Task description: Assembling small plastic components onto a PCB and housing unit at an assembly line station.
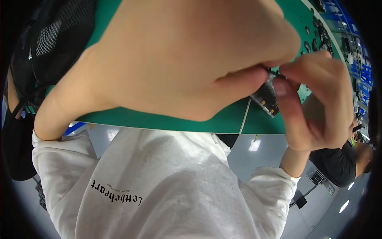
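Note:
My left hand (pixel 191 59) fills the upper middle, close to the camera, with its fingers closed in a pinch. My right hand (pixel 324 95) meets it from the right, thumb and forefinger drawn together. Between the fingertips of both hands runs a thin black piece (pixel 273 72), mostly covered by them; its kind cannot be made out. Just under the fingertips a small dark electronic part (pixel 266 99) shows, with a shiny clear edge and gold-coloured spots. Whether the black piece is joined to it is hidden.
The green table (pixel 159 116) has a curved front edge near my body. Several small black pieces (pixel 316 36) lie scattered at the far right. A pale thin cord (pixel 245 115) crosses the front edge. A black mesh bag (pixel 59 36) stands at left; a person in black (pixel 336 163) is at right.

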`<move>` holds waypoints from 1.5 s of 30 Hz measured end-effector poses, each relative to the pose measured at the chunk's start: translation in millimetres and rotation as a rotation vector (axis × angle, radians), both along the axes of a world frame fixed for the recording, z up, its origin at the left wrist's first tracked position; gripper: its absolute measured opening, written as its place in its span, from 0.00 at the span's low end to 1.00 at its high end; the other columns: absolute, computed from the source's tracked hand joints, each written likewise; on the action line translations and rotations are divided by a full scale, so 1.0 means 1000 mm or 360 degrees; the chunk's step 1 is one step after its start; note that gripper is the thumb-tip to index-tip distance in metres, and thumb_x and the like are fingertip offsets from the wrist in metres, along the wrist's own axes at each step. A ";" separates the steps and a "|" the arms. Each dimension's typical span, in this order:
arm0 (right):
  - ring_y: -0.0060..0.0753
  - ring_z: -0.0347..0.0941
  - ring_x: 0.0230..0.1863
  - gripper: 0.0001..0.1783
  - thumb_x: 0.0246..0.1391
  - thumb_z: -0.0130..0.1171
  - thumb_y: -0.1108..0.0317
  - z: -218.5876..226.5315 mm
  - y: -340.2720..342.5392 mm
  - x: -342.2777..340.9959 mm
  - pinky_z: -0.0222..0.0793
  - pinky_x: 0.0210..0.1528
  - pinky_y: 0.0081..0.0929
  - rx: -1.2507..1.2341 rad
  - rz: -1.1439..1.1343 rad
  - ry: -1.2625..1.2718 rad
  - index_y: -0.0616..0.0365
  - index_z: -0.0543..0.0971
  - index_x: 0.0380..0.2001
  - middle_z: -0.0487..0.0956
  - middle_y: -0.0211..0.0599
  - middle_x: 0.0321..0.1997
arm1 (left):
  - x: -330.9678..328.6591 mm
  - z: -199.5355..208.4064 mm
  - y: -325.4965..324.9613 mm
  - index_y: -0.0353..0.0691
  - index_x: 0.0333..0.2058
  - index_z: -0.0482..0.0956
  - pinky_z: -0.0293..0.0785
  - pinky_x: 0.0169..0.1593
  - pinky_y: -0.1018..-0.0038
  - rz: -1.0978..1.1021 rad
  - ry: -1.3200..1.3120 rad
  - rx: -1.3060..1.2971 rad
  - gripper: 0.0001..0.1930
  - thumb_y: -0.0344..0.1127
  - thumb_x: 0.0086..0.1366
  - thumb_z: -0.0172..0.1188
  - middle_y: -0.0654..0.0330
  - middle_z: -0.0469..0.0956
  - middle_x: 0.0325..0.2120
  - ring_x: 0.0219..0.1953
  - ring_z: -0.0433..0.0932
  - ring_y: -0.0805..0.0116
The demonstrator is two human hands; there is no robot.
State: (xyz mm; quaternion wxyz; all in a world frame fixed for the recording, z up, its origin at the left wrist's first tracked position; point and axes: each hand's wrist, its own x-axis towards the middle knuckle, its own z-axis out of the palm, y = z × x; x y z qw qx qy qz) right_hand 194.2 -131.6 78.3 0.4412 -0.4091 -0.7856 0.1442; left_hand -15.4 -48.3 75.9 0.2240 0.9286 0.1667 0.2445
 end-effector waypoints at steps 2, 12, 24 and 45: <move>0.29 0.65 0.23 0.11 0.32 0.62 0.84 0.005 0.001 -0.005 0.62 0.26 0.21 -0.0072 0.0001 -0.0089 0.69 0.80 0.27 0.78 0.40 0.26 | -0.002 -0.001 -0.004 0.42 0.46 0.80 0.74 0.41 0.71 0.0054 0.0095 -0.0063 0.28 0.31 0.40 0.69 0.60 0.82 0.40 0.35 0.78 0.63; 0.27 0.63 0.22 0.10 0.30 0.66 0.84 -0.004 0.004 -0.013 0.58 0.23 0.19 -0.0175 -0.0049 -0.0373 0.67 0.80 0.23 0.77 0.37 0.25 | -0.006 -0.024 0.002 0.49 0.46 0.79 0.73 0.34 0.71 0.0302 -0.0002 -0.0223 0.30 0.27 0.38 0.69 0.67 0.81 0.35 0.28 0.76 0.65; 0.26 0.64 0.21 0.10 0.34 0.70 0.84 -0.001 0.009 -0.026 0.61 0.23 0.17 -0.0019 -0.0092 -0.0658 0.66 0.80 0.24 0.76 0.35 0.24 | -0.009 -0.036 -0.009 0.41 0.53 0.72 0.74 0.41 0.67 0.0206 -0.0329 -0.0433 0.34 0.20 0.42 0.65 0.53 0.76 0.41 0.36 0.76 0.57; 0.26 0.64 0.20 0.11 0.34 0.74 0.78 -0.008 0.027 -0.076 0.62 0.24 0.18 -0.0048 -0.0034 -0.0741 0.64 0.80 0.22 0.75 0.32 0.21 | -0.042 -0.035 -0.033 0.34 0.44 0.79 0.75 0.42 0.76 0.0812 -0.0323 -0.0648 0.28 0.18 0.37 0.64 0.57 0.81 0.34 0.32 0.77 0.67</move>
